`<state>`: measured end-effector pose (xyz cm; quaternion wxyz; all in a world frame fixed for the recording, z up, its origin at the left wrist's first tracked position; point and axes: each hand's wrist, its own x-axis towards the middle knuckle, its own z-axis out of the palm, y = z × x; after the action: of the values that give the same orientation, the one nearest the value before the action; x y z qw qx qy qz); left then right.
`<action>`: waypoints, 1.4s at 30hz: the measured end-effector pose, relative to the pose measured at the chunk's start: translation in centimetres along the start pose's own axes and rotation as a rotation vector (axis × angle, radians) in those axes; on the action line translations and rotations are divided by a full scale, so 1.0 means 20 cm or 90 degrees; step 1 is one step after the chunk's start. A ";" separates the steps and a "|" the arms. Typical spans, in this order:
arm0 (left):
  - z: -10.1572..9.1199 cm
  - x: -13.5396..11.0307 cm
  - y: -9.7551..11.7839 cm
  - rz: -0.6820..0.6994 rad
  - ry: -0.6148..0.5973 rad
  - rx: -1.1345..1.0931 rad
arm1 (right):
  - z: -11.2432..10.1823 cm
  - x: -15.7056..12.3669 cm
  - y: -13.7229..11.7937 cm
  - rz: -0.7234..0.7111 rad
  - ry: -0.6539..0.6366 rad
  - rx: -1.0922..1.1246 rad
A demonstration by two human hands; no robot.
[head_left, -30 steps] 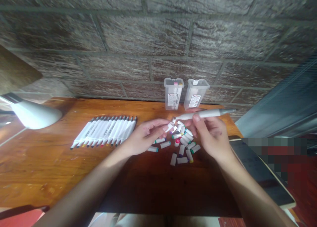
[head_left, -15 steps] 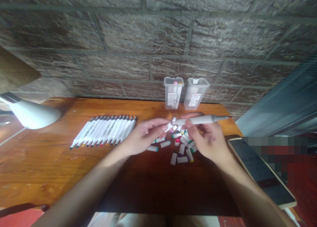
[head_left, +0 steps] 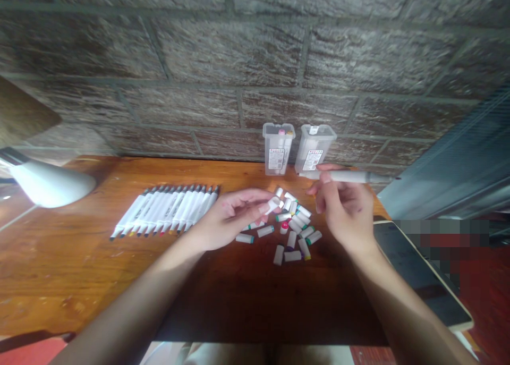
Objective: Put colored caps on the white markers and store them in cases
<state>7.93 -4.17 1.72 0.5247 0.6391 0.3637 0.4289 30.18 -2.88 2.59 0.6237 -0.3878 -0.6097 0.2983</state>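
Between the thumb and fingers of my left hand (head_left: 237,216) is a white marker cap (head_left: 273,205). My right hand (head_left: 346,208) grips an uncapped white marker (head_left: 348,177), held nearly level with a grey tapered end pointing right; it is blurred by motion. Under and between both hands lies a loose pile of white marker caps (head_left: 292,256) with coloured ends, among them green, yellow, purple and one red cap (head_left: 284,227). To the left of my left hand, a row of white markers (head_left: 163,211) lies side by side on the wooden table (head_left: 71,269).
Two clear plastic containers stand by the stone wall: the left container (head_left: 275,166) holds a few markers, the right container (head_left: 306,160) bears a label. A phone (head_left: 424,274) lies at the right edge. A white lamp (head_left: 56,184) is at the left.
My right hand has moved right and slightly up with the marker, away from my left hand and the cap. My left hand stays almost in place, still holding the cap.
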 end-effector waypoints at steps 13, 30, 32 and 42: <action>0.00 0.01 0.00 0.006 0.003 0.012 | 0.00 0.04 0.03 0.118 0.040 0.160; 0.00 -0.01 0.02 -0.007 -0.043 -0.063 | 0.00 0.05 0.02 0.193 0.051 0.217; 0.00 -0.01 0.01 -0.010 -0.043 -0.070 | 0.00 0.05 0.01 0.196 0.053 0.231; 0.00 -0.02 0.01 -0.009 -0.034 -0.086 | 0.01 0.05 0.00 0.218 0.047 0.252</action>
<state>7.88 -4.55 1.94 0.5794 0.6110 0.3244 0.4311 30.02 -1.98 3.03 0.6493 -0.3665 -0.4419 0.4988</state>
